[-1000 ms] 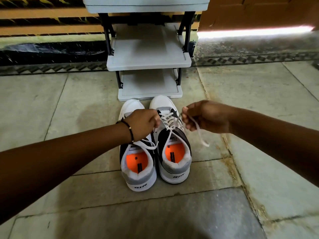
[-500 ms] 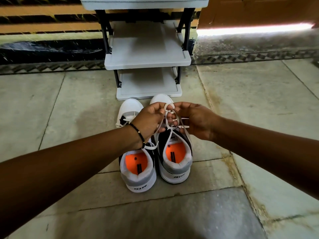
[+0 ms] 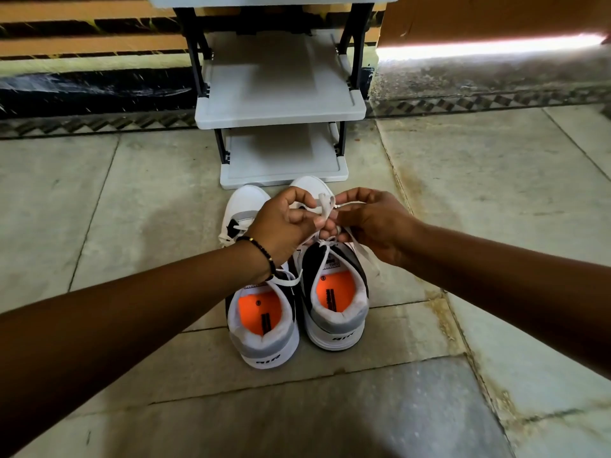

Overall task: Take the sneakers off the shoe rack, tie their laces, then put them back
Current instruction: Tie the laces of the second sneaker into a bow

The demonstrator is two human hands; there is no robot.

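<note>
Two white, grey and black sneakers with orange insoles stand side by side on the floor, heels toward me: the left sneaker [image 3: 264, 328] and the right sneaker [image 3: 337, 305]. Above the right sneaker's tongue, my left hand [image 3: 284, 226] and my right hand [image 3: 370, 219] meet, both pinching its white laces [image 3: 325, 206], which form a loop between the fingertips. A loose lace end hangs down the shoe's right side. The left sneaker's laces lie loose under my left wrist. The grey shoe rack [image 3: 281, 104] stands just beyond the toes, its visible shelves bare.
The floor is pale stone tile with a dark patterned border strip [image 3: 496, 100] along the wall. A wooden door [image 3: 496, 14] at the back right lets a bright line of light in under it. Striped wall panels run behind the rack on the left.
My hands came together from apart over the right sneaker. The laces, first pulled out to each side, are now gathered into a loop between my fingertips.
</note>
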